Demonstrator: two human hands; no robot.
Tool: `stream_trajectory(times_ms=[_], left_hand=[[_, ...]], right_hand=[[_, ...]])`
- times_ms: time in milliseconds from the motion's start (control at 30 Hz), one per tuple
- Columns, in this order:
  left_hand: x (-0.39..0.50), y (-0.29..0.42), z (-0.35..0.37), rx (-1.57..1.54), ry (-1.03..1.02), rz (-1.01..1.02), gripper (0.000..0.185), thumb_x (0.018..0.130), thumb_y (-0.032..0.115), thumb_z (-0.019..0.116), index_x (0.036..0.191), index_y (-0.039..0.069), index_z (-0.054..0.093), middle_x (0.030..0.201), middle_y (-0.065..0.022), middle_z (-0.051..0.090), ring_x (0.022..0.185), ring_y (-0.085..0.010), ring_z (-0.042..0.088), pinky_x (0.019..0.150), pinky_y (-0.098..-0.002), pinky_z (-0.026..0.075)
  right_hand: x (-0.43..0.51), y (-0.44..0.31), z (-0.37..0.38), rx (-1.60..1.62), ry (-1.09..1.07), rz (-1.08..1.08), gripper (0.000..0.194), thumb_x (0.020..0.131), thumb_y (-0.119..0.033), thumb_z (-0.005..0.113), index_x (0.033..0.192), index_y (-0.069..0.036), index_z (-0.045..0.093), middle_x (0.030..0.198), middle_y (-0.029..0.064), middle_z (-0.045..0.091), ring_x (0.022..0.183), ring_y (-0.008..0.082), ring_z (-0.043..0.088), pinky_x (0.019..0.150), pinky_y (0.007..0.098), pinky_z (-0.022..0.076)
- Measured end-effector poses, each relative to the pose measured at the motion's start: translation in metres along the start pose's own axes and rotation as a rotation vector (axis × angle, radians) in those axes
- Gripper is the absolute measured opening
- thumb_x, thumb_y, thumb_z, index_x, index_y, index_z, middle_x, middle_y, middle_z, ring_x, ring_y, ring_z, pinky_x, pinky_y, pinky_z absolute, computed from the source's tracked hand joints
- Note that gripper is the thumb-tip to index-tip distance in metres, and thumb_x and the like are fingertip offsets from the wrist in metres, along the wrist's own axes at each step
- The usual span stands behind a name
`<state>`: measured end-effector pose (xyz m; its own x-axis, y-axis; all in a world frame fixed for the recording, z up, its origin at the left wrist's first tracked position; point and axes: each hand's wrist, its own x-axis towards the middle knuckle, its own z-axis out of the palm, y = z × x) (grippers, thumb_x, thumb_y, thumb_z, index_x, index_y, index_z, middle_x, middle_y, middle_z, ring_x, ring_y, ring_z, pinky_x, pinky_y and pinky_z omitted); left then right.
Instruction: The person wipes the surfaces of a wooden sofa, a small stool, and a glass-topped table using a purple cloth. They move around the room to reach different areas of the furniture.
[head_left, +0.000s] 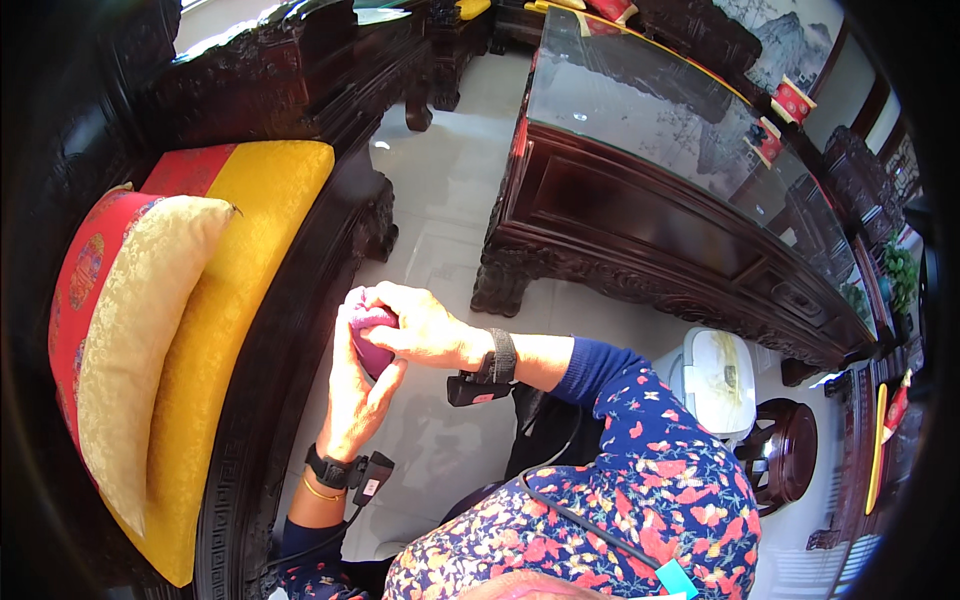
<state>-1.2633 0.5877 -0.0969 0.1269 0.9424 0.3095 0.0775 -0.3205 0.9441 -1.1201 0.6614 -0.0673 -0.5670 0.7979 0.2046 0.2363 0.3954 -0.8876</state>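
Both hands meet over the pale tiled floor, beside the front edge of a carved dark wood seat. My left hand (355, 401) holds a folded purple cloth (374, 355) from below and along its left side. From the right, my right hand (429, 330) grips the cloth's upper part with thumb and fingers. The cloth looks bunched into a small bundle; whether anything is inside cannot be seen. Each wrist wears a black strap with a small black device.
At the left, the carved wooden seat (247, 390) bears a yellow cushion (277, 187) and a cream and red pillow (142, 300). A glass-topped wooden table (637, 202) stands at upper right. A lidded bin (720, 382) and a round wooden stool (795, 450) are at the right.
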Motion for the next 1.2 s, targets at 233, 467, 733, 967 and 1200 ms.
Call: stream_trajectory(times_ms=[233, 467, 733, 967, 1200], left_hand=[[-0.024, -0.058, 0.017, -0.353, 0.089, 0.028, 0.071, 0.087, 0.021, 0.063, 0.143, 0.004, 0.022, 0.133, -0.0107, 0.041, 0.121, -0.0199, 0.043, 0.101, -0.0329, 0.037], [-0.025, -0.052, 0.002, -0.101, 0.343, -0.161, 0.05, 0.089, 0.006, 0.056, 0.134, 0.005, 0.034, 0.11, -0.0086, 0.057, 0.097, -0.0156, 0.056, 0.085, -0.0293, 0.046], [-0.041, 0.016, -0.038, 0.498, 0.105, -0.149, 0.076, 0.078, 0.011, 0.07, 0.141, 0.005, 0.029, 0.136, -0.0194, 0.038, 0.117, -0.0296, 0.048, 0.093, -0.0357, 0.043], [-0.11, 0.123, -0.149, 1.35, 0.543, -0.048, 0.034, 0.086, 0.008, 0.06, 0.12, 0.003, 0.058, 0.118, -0.0164, 0.059, 0.112, -0.0308, 0.055, 0.096, -0.0381, 0.043], [-0.185, 0.138, -0.157, 1.524, 0.107, -0.449, 0.08, 0.07, 0.035, 0.071, 0.137, 0.006, 0.04, 0.142, -0.0168, 0.037, 0.131, -0.034, 0.036, 0.11, -0.0398, 0.025]], right_hand=[[-0.017, 0.002, -0.002, -0.116, -0.346, 0.104, 0.033, 0.082, -0.027, 0.058, 0.097, 0.002, 0.053, 0.084, 0.018, 0.062, 0.075, 0.0291, 0.062, 0.069, 0.0371, 0.0499], [-0.005, 0.015, 0.007, 0.001, -0.222, 0.236, 0.052, 0.083, -0.038, 0.066, 0.11, 0.003, 0.049, 0.089, 0.016, 0.063, 0.078, 0.0223, 0.062, 0.072, 0.0334, 0.0502], [0.022, 0.027, 0.048, 0.314, -0.23, 0.155, 0.021, 0.086, -0.012, 0.055, 0.103, 0.0, 0.051, 0.091, 0.0153, 0.063, 0.077, 0.0195, 0.062, 0.068, 0.0326, 0.0521], [0.113, 0.064, 0.0, 0.373, 0.532, 0.03, 0.024, 0.085, -0.016, 0.063, 0.098, 0.003, 0.056, 0.091, 0.0068, 0.061, 0.078, 0.0127, 0.058, 0.069, 0.0261, 0.0483], [0.193, 0.075, -0.025, 0.423, 0.753, -0.083, 0.029, 0.08, -0.02, 0.066, 0.094, 0.005, 0.06, 0.09, 0.0147, 0.065, 0.083, 0.0238, 0.061, 0.075, 0.0341, 0.0481]])
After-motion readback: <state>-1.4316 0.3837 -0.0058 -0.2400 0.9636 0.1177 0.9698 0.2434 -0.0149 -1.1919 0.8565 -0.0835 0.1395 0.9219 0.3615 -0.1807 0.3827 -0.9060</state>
